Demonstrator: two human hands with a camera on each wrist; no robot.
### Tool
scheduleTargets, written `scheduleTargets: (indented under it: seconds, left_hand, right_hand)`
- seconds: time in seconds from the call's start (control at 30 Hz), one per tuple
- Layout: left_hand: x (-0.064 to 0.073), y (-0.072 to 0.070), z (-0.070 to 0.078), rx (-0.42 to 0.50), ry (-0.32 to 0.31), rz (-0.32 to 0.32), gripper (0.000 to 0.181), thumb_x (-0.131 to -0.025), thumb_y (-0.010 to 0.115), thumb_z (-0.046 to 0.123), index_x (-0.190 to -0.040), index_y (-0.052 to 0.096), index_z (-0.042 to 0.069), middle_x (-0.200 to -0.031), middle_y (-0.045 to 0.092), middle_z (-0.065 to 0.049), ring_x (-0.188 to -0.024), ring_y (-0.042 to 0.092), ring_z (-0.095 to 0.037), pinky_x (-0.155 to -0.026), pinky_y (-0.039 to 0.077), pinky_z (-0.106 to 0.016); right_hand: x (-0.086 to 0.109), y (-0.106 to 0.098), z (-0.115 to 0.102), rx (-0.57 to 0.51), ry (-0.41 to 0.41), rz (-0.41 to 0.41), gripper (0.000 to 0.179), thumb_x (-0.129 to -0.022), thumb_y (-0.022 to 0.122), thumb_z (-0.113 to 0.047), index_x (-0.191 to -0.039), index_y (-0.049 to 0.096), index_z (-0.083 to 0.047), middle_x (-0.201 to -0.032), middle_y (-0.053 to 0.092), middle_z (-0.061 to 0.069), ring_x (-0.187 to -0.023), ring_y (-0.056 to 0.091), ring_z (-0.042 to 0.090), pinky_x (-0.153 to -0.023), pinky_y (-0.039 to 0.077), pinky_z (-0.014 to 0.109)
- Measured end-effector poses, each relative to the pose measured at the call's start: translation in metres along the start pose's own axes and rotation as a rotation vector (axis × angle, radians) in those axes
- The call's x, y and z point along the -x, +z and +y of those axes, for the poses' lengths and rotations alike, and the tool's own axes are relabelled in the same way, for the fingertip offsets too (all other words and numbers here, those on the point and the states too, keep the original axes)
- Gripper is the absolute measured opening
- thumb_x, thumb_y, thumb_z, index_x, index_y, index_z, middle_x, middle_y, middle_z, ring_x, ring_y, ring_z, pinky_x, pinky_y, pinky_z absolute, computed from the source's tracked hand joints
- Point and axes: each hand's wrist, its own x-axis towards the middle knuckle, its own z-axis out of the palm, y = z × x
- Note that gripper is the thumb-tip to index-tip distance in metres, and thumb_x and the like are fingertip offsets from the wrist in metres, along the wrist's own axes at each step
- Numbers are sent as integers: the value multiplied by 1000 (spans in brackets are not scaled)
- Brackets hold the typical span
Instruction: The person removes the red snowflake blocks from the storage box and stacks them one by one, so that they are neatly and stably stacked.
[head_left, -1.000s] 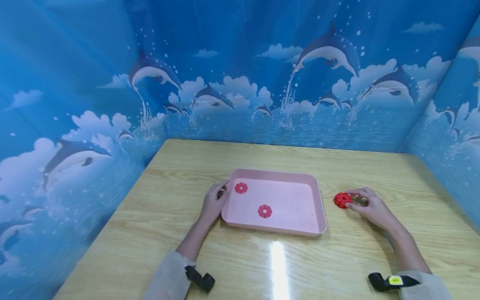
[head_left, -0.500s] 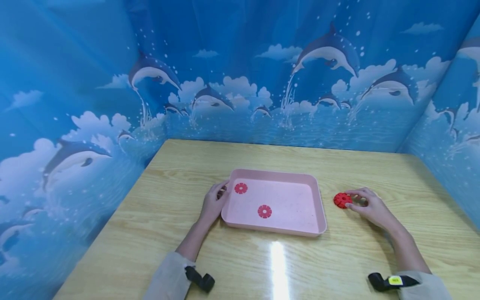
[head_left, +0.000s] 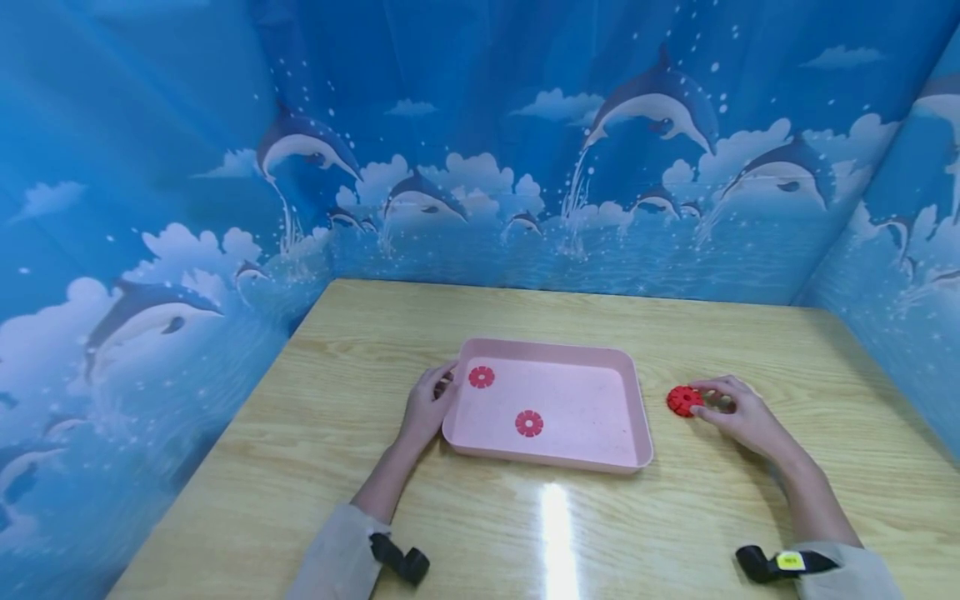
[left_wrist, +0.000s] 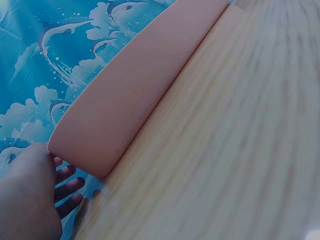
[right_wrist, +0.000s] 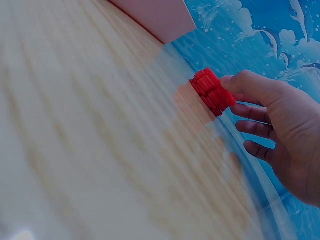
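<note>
A shallow pink tray [head_left: 588, 408] sits on the table. At its left side, my left hand [head_left: 425, 408] holds the wall, with the thumb at the rim and the other fingers outside, as the left wrist view shows [left_wrist: 30, 192]. Two flat red snowflake discs, one near the back left corner [head_left: 482, 377] and one nearer the front [head_left: 529, 414], lie inside. Right of the tray, my right hand [head_left: 738, 414] pinches a stack of red snowflake discs [head_left: 683, 402] between thumb and forefinger. The right wrist view shows the layered edges of this stack [right_wrist: 212, 91]; its remaining fingers are loosely bent.
The wooden table [head_left: 375, 333] extends around the tray, with a bright light reflection near its front. A blue dolphin-print curtain [head_left: 480, 150] encloses the back and sides. Black wrist cameras are strapped over both sleeves [head_left: 333, 554].
</note>
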Motion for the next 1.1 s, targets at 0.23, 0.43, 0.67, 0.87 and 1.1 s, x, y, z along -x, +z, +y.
scheduleTargets:
  seconds: [0.23,0.43,0.67,0.87,1.1]
  left_hand:
    - [1,0,1,8,-11,-3,34,-86,59,0,-121,57,-3,-100,57,-16,-86,57,-29,-79,50,-38]
    - [1,0,0,6,-10,-3,34,-86,58,0,-121,57,-2,-101,58,-15,-87,57,-28,-79,50,-38]
    - [1,0,-1,9,-8,-1,34,-87,58,0,-120,57,-2,-101,58,-15,-87,57,-29,-79,50,-39]
    - [1,0,-1,6,5,-1,33,-87,58,0,-120,57,-2,-99,58,-15,-86,58,-28,-78,50,-38]
    - [0,-1,0,0,10,-3,34,-87,58,1,-120,57,-2,-99,58,-14,-85,58,-27,-77,50,-37]
  right_hand:
    - [0,0,0,-5,-11,-1,38,-85,66,-17,-116,57,3,-105,52,15,-90,46,26,-67,40,29]
    - [0,1,1,5,-10,3,38,-86,66,-19,-117,57,1,-105,52,12,-89,45,22,-67,40,27]
    - [-1,1,1,-4,-7,-2,38,-86,65,-19,-117,57,2,-106,52,14,-89,45,23,-67,41,28]
    - [0,1,0,-4,-13,2,38,-86,65,-19,-118,57,1,-104,52,12,-88,45,20,-66,41,26]
    - [-2,-5,-13,-15,-30,13,37,-86,64,-15,-118,57,1,-104,52,13,-88,44,22,-65,42,25]
